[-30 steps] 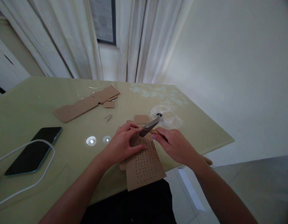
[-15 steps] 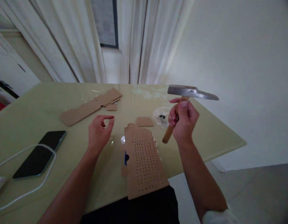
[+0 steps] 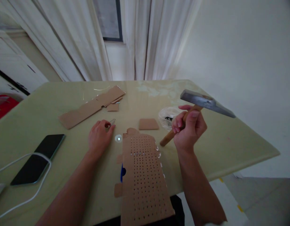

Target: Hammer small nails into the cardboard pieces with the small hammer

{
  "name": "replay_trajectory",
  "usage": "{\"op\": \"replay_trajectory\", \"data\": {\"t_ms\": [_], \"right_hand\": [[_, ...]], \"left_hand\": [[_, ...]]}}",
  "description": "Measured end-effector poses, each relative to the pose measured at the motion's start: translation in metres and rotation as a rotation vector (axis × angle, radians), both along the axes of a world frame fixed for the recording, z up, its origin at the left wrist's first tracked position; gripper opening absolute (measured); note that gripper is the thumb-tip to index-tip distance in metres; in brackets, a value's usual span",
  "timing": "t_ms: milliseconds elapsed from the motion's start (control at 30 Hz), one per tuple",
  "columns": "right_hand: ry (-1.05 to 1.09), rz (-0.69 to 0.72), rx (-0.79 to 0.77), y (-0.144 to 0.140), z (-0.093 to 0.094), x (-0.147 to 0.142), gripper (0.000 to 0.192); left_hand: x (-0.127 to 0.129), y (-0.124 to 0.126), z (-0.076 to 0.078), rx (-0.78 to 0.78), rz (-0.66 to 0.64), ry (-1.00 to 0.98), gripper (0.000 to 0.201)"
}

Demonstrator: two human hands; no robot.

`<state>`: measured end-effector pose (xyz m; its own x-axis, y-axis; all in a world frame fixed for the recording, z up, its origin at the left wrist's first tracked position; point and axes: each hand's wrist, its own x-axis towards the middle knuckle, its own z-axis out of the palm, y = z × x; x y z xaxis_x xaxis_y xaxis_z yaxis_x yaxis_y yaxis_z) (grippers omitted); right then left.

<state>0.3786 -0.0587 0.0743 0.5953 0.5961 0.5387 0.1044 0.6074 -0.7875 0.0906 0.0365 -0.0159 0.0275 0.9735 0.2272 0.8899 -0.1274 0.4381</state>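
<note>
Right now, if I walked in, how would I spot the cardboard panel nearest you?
Find the pale green table and look toward its near edge, between the left hand and the right hand, which grips a hammer. The cardboard panel lies there, reaching past the edge. Unlike the plain cardboard rectangle beyond it, it is covered in rows of small holes.

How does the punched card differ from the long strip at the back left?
The punched card carries rows of small dark holes; the long strip shows no such rows. The punched card lies at the near edge of the table, while the long strip lies slanted, farther back. Both are brown cardboard.
</note>
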Motion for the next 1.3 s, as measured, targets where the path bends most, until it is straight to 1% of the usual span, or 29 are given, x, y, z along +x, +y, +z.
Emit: {"op": "replay_trajectory", "data": {"t_ms": [133, 200, 333, 433, 533, 667, 867, 967, 1033, 1133, 1200, 1300], "right_hand": [[0.004, 0.002, -0.023, -0.005, 0.000, 0.005, 0.036], [-0.004, -0.006, -0.019, -0.005, -0.001, 0.008, 0.036], [0.006, 0.007, 0.105, -0.001, -0.004, 0.011, 0.035], [0.019, 0.008, 0.128, 0.002, -0.004, 0.013, 0.034], [0.030, 0.002, 0.129, 0.003, -0.004, 0.014, 0.035], [0.027, -0.005, 0.138, 0.003, -0.004, 0.015, 0.036], [0.045, -0.015, 0.133, 0.004, -0.006, 0.016, 0.035], [0.073, 0.004, 0.129, 0.004, -0.007, 0.018, 0.036], [0.099, 0.026, 0.124, 0.005, -0.008, 0.018, 0.036], [0.117, 0.042, 0.110, 0.006, -0.009, 0.018, 0.037], [0.106, 0.030, 0.104, 0.005, -0.008, 0.018, 0.037], [0.061, -0.002, 0.106, 0.002, -0.005, 0.018, 0.038]], "left_hand": [[-0.011, 0.001, 0.000, -0.031, 0.003, 0.035, 0.026], [-0.017, 0.001, 0.002, -0.073, 0.003, 0.063, 0.027], [-0.022, 0.000, 0.006, -0.147, 0.005, 0.145, 0.032], [-0.022, -0.002, 0.007, -0.153, -0.008, 0.190, 0.036], [-0.022, -0.003, 0.003, -0.151, -0.022, 0.220, 0.036], [-0.022, -0.005, 0.002, -0.141, -0.063, 0.196, 0.033], [-0.017, -0.010, 0.018, -0.158, -0.062, -0.040, 0.030], [-0.014, -0.012, 0.024, -0.116, -0.079, -0.189, 0.028], [-0.012, -0.014, 0.026, -0.082, -0.099, -0.311, 0.031], [-0.004, -0.021, 0.030, -0.070, -0.185, -0.509, 0.036], [0.005, -0.030, 0.035, -0.073, -0.270, -0.634, 0.030], [0.019, -0.049, 0.043, -0.050, -0.390, -0.829, 0.015]]}}
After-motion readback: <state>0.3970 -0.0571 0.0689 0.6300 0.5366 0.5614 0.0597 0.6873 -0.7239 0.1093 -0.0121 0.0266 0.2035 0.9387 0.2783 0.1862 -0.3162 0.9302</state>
